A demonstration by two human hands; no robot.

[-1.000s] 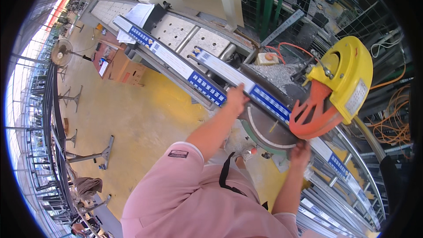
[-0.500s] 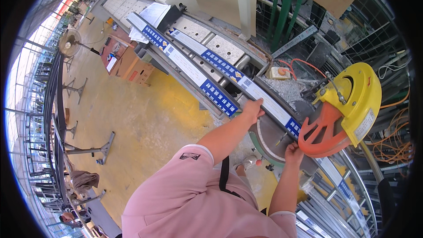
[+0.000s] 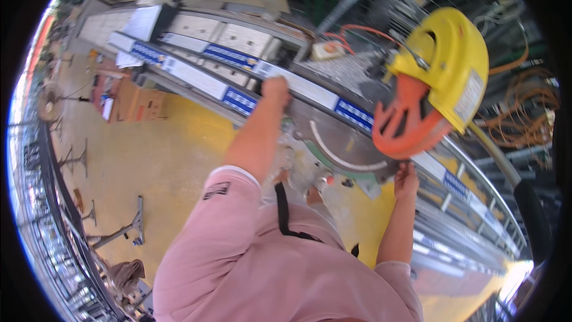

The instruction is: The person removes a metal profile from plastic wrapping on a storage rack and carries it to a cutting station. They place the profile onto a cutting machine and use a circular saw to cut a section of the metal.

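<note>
A long aluminium profile (image 3: 310, 89) with blue and white film lies across the saw table, running under a miter saw's orange lower guard (image 3: 411, 134). My left hand (image 3: 276, 89) is closed over it, left of the saw, slightly blurred. A second film-covered profile (image 3: 196, 71) lies alongside on the near side; its right end is close to my left wrist. My right hand (image 3: 407, 180) has its fingers drawn together just below the orange guard, at the table's near edge. Whatever those fingers hold is hidden. The saw's yellow upper guard (image 3: 447, 65) stands above the orange one.
A curved scale (image 3: 342, 158) edges the saw table. Farther right, a film-covered strip (image 3: 456, 185) lies on a roller rack, with stacked profiles below it. Orange hoses (image 3: 518, 125) are coiled behind the saw. A cardboard box (image 3: 140, 104) and metal stands (image 3: 134, 223) are on the floor at left.
The whole view has shifted and turned. My left hand has moved left along the profile, away from the saw. Relative to the orange guard, my right hand has moved a little to the right.
</note>
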